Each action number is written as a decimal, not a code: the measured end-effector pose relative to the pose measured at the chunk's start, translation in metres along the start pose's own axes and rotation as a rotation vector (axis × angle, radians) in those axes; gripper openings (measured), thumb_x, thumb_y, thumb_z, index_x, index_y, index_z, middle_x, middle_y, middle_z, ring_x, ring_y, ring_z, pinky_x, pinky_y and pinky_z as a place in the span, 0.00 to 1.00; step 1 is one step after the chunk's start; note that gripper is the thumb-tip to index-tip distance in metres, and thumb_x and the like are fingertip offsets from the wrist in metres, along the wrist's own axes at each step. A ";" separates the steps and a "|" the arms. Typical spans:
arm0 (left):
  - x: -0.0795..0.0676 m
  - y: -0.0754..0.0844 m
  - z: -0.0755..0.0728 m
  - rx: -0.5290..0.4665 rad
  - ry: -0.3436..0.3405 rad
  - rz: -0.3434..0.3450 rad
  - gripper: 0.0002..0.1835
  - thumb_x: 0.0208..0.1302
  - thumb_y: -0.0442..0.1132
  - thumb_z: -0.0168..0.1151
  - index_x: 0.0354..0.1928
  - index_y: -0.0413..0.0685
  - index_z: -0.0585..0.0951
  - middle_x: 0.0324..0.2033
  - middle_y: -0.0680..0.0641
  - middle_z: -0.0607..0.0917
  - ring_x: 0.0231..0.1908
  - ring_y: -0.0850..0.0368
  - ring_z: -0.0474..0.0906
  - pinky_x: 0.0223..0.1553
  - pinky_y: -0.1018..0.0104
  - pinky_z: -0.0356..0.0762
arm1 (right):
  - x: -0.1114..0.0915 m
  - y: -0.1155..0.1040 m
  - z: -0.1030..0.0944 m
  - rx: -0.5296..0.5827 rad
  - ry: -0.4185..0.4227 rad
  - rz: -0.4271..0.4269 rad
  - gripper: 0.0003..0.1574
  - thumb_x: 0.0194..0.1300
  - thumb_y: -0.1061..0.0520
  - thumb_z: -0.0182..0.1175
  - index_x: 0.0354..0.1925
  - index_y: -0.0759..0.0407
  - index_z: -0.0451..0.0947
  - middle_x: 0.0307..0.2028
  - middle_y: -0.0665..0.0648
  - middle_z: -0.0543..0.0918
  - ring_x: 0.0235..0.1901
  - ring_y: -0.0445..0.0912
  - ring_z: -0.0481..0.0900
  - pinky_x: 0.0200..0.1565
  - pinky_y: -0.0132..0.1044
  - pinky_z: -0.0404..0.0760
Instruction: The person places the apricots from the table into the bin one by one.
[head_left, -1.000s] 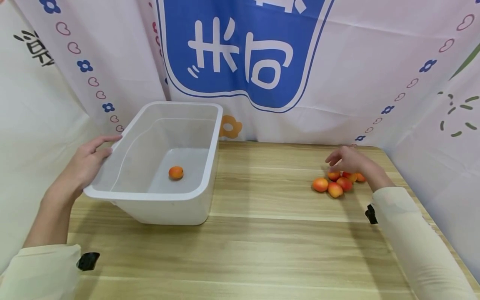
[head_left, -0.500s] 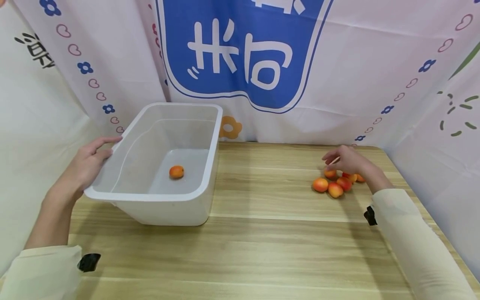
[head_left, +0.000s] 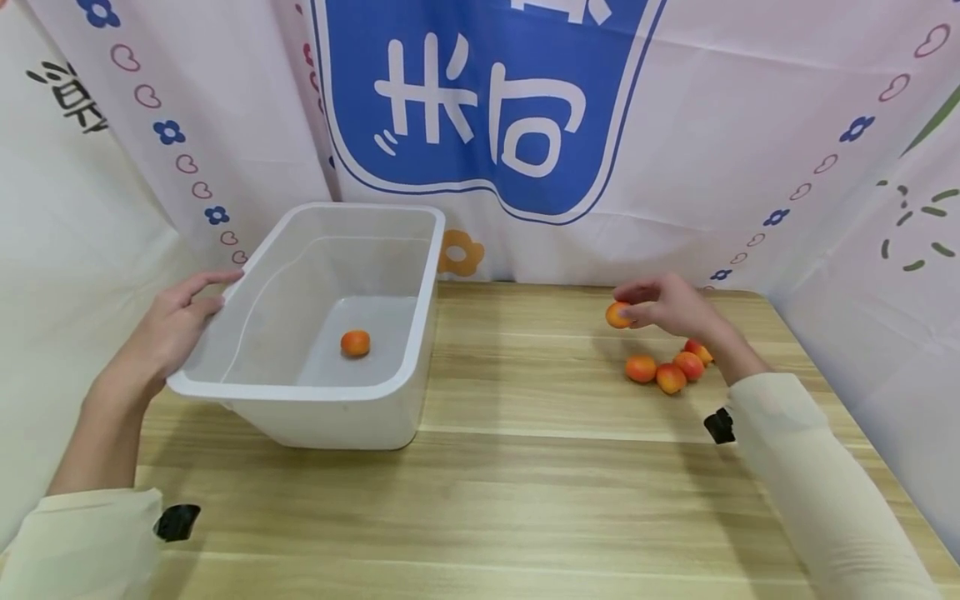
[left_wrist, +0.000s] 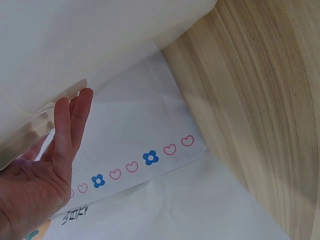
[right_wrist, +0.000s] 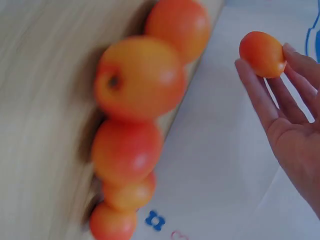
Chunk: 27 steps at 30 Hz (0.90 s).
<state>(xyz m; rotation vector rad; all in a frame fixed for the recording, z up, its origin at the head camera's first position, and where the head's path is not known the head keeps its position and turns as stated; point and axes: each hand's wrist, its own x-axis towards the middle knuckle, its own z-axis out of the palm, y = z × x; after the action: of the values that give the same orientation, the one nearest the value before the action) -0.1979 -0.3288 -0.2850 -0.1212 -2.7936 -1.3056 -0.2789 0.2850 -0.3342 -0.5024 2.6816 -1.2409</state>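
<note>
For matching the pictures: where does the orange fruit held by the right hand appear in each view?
Head: the held fruit is right of centre, near mid-height, in the right hand.
Left wrist: not in this picture.
Right wrist: the held fruit is at upper right.
Shared landmark: the wooden table, at right in the left wrist view, at left in the right wrist view.

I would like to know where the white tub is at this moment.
In the head view, the tub stands on the left part of the table, before the curtain, with the left hand at its left rim.
</note>
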 end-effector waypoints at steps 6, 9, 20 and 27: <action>0.000 0.001 -0.001 0.009 0.001 -0.002 0.27 0.83 0.38 0.35 0.79 0.40 0.60 0.67 0.18 0.63 0.31 0.72 0.76 0.27 0.68 0.81 | 0.008 -0.020 0.013 0.104 0.022 -0.071 0.22 0.69 0.65 0.67 0.59 0.73 0.80 0.53 0.71 0.85 0.46 0.45 0.86 0.48 0.34 0.86; 0.000 0.001 -0.001 0.014 -0.001 -0.003 0.27 0.83 0.38 0.35 0.79 0.39 0.59 0.67 0.17 0.62 0.31 0.72 0.76 0.27 0.68 0.81 | 0.012 -0.028 0.018 0.056 0.042 -0.099 0.21 0.69 0.63 0.68 0.58 0.72 0.82 0.52 0.69 0.86 0.49 0.48 0.86 0.48 0.27 0.83; 0.001 0.000 0.000 0.008 -0.009 -0.008 0.28 0.84 0.40 0.34 0.79 0.38 0.58 0.66 0.20 0.65 0.31 0.71 0.77 0.28 0.66 0.83 | 0.020 -0.045 0.028 0.027 0.028 -0.172 0.19 0.69 0.63 0.68 0.56 0.70 0.83 0.52 0.68 0.87 0.54 0.59 0.84 0.50 0.24 0.79; 0.001 -0.002 0.000 -0.002 -0.010 -0.008 0.28 0.84 0.41 0.34 0.79 0.38 0.58 0.66 0.21 0.65 0.32 0.71 0.78 0.28 0.65 0.84 | 0.020 -0.049 0.029 0.044 0.025 -0.173 0.20 0.70 0.63 0.67 0.57 0.71 0.83 0.53 0.68 0.87 0.54 0.59 0.84 0.50 0.25 0.79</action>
<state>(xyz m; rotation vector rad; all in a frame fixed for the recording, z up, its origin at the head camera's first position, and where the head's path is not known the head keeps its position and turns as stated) -0.1990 -0.3301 -0.2862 -0.1173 -2.8042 -1.3139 -0.2776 0.2275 -0.3156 -0.7307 2.6730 -1.3550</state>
